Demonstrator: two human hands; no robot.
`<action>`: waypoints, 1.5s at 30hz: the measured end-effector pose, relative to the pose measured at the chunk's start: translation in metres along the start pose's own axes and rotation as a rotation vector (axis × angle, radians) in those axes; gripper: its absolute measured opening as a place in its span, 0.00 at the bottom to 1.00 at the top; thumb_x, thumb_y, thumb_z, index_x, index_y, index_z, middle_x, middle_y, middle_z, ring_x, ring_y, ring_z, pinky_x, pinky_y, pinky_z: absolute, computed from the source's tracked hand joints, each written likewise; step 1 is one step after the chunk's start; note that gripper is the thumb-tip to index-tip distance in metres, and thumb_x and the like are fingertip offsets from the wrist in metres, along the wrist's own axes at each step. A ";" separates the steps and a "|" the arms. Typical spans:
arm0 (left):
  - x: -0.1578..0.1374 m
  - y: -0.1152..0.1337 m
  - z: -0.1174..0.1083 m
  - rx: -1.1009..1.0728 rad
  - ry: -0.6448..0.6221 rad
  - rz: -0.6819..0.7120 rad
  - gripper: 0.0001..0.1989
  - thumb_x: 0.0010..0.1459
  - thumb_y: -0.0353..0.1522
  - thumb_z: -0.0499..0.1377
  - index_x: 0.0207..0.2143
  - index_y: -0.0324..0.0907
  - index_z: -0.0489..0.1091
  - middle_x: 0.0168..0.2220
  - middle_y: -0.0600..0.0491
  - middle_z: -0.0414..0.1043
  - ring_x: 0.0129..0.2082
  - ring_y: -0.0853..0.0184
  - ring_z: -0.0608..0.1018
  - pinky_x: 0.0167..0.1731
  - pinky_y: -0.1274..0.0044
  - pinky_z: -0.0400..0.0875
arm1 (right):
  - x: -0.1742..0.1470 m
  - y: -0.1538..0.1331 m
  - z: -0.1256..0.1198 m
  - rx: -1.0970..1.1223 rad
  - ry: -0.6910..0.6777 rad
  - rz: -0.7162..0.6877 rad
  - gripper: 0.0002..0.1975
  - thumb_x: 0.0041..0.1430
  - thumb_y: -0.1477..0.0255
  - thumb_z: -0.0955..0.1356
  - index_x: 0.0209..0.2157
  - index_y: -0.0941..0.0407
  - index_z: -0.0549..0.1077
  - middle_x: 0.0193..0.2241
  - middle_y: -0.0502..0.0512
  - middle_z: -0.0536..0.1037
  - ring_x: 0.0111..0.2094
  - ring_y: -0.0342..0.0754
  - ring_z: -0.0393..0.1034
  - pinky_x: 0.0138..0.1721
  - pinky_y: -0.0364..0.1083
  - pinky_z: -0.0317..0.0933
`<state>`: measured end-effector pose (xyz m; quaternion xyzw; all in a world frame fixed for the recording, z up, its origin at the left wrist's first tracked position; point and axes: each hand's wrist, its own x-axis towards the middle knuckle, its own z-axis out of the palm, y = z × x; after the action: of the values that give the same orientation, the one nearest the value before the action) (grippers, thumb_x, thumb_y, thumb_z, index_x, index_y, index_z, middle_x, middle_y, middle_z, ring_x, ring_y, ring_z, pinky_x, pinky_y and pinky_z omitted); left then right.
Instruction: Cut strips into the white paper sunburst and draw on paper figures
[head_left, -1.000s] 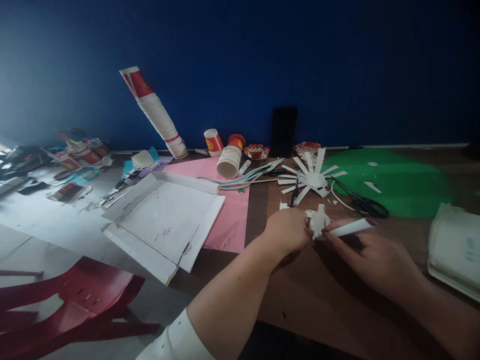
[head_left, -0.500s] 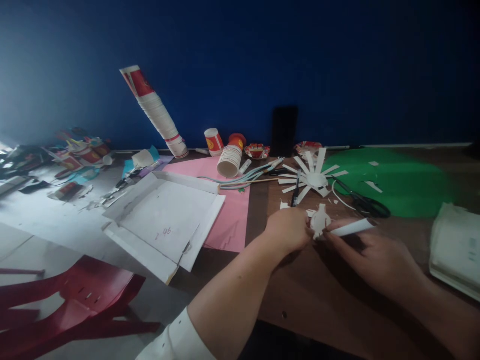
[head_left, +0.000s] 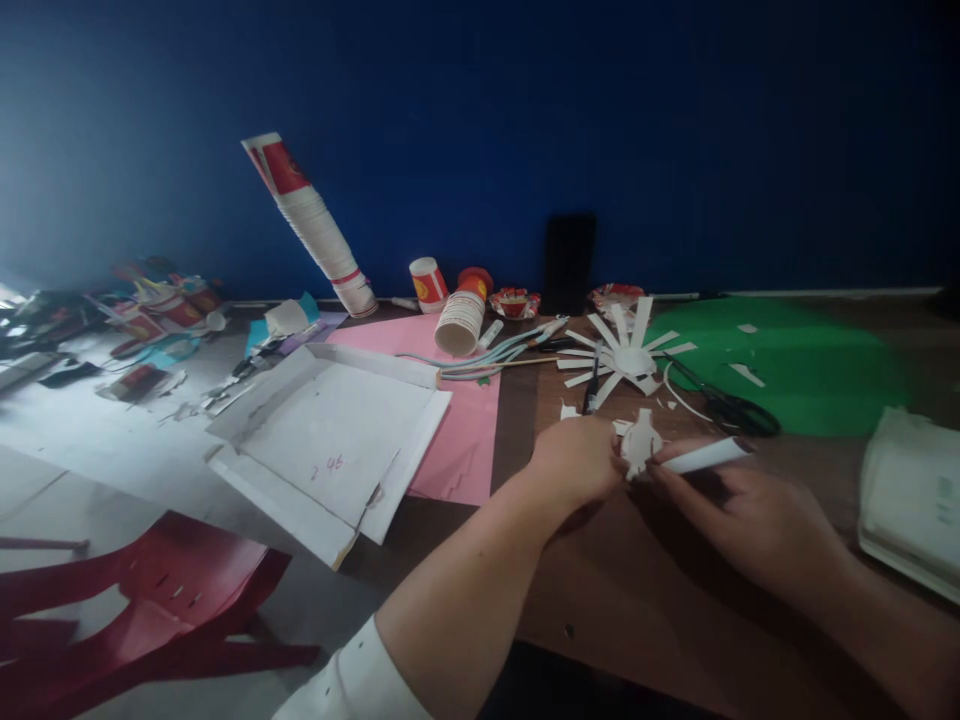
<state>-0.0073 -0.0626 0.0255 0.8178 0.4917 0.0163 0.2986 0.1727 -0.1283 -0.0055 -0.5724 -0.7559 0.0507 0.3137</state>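
Note:
Between my two hands is a small white paper cutout (head_left: 641, 445), roundish with short tabs at its edge. My left hand (head_left: 581, 460) is closed, its fingertips pinching the cutout's left side. From the right, the fingers of my right hand (head_left: 750, 510) are closed on the cutout's other edge. A white curled paper strip (head_left: 705, 456) sticks out to the right over my right fingers, seemingly joined to the cutout. Just beyond my hands lies a white paper cup cut into a sunburst of strips (head_left: 631, 360). Black scissors (head_left: 739, 412) rest to its right, and a dark pen-like tool (head_left: 592, 385) to its left.
A shallow white cardboard tray (head_left: 322, 440) overlaps pink paper (head_left: 465, 440) on the left. A tall stack of paper cups (head_left: 319, 230) leans near the blue wall. Green paper (head_left: 817, 370) lies at the right, near a white block-like object (head_left: 911, 500). A red chair (head_left: 157, 590) stands lower left.

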 end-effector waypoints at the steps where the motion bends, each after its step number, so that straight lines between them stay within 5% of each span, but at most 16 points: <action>1: 0.000 0.000 0.000 -0.005 -0.002 -0.006 0.11 0.54 0.35 0.57 0.36 0.43 0.77 0.36 0.46 0.80 0.37 0.59 0.80 0.37 0.73 0.73 | 0.000 0.000 0.000 0.002 0.005 -0.001 0.13 0.63 0.60 0.64 0.35 0.48 0.79 0.36 0.51 0.86 0.36 0.57 0.82 0.36 0.50 0.74; 45: -0.001 0.002 -0.002 -0.003 -0.007 -0.008 0.11 0.54 0.34 0.56 0.36 0.42 0.76 0.36 0.46 0.79 0.37 0.58 0.80 0.37 0.73 0.72 | 0.001 0.002 0.002 -0.037 0.034 -0.044 0.15 0.64 0.58 0.64 0.37 0.50 0.80 0.37 0.52 0.86 0.36 0.57 0.82 0.35 0.50 0.75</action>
<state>-0.0071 -0.0634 0.0291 0.8153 0.4941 0.0132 0.3017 0.1729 -0.1267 -0.0075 -0.5620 -0.7638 0.0198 0.3168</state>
